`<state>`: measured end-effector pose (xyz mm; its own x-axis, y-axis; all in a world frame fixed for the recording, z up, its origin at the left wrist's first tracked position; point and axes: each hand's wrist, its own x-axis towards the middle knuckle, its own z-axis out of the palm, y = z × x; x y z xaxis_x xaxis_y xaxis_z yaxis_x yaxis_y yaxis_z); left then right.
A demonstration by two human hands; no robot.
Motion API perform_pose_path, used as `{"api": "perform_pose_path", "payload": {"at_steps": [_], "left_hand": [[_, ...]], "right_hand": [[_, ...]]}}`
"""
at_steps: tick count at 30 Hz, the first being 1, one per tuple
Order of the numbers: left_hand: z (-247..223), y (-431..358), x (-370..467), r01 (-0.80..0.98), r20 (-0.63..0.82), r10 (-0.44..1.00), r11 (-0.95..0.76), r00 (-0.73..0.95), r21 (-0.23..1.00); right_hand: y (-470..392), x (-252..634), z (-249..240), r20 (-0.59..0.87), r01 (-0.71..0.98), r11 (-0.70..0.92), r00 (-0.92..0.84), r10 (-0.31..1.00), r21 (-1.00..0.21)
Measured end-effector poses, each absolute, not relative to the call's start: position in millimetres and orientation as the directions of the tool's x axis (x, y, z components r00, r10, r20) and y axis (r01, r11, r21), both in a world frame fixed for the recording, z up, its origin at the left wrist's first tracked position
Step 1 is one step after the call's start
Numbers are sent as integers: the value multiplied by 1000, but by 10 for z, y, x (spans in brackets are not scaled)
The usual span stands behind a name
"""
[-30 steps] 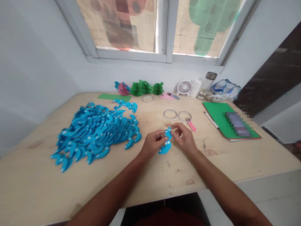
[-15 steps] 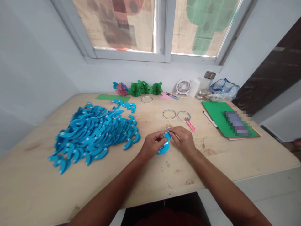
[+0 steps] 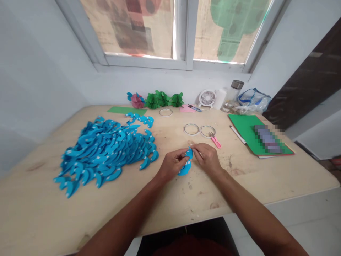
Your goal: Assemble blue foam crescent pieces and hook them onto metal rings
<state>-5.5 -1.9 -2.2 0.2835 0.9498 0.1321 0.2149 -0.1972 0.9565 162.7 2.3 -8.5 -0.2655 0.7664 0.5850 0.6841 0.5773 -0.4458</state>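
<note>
Between my hands is a curved blue paper piece (image 3: pixel 184 169) with small white patches on it. My left hand (image 3: pixel 173 164) pinches its left side between thumb and fingers. At its upper tip, my right hand (image 3: pixel 206 156) has thumb and fingertips closed; the exact spot they grip is partly hidden. A small tan loop (image 3: pixel 190 142) lies just beyond the fingertips. To the left spreads a big heap of similar blue paper pieces (image 3: pixel 106 149), many with white patches.
Beyond my hands lie two tape rolls (image 3: pixel 191 129) and pink thread snips (image 3: pixel 215 140). Green sheets with a blurred phone-like object (image 3: pixel 268 138) and a pen (image 3: pixel 238 134) are at right. Green paper figures (image 3: pixel 162 99), a small fan (image 3: pixel 207 97) and a glass bottle (image 3: pixel 234 94) line the wall.
Both hands stay almost in place on the blue paper piece. The whole view has shifted very slightly; nothing else has visibly moved.
</note>
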Motion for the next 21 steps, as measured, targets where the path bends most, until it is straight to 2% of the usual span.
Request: {"api": "perform_pose_path", "payload": {"at_steps": [6, 10, 15, 21], "left_hand": [[9, -29, -44, 164, 117, 941, -176, 318, 971], [6, -34, -44, 104, 78, 923, -126, 377, 987], [-33, -11, -41, 74, 76, 934, -109, 350, 991], [-25, -3, -48, 77, 43, 965, -65, 259, 995]], "right_hand": [[16, 1612, -75, 570, 717, 537, -237, 787, -444], [29, 1618, -79, 534, 701, 473, -154, 831, -534], [33, 1630, -51, 509, 629, 424, -52, 859, -652], [-12, 1601, 8, 567, 607, 512, -120, 815, -608]]}}
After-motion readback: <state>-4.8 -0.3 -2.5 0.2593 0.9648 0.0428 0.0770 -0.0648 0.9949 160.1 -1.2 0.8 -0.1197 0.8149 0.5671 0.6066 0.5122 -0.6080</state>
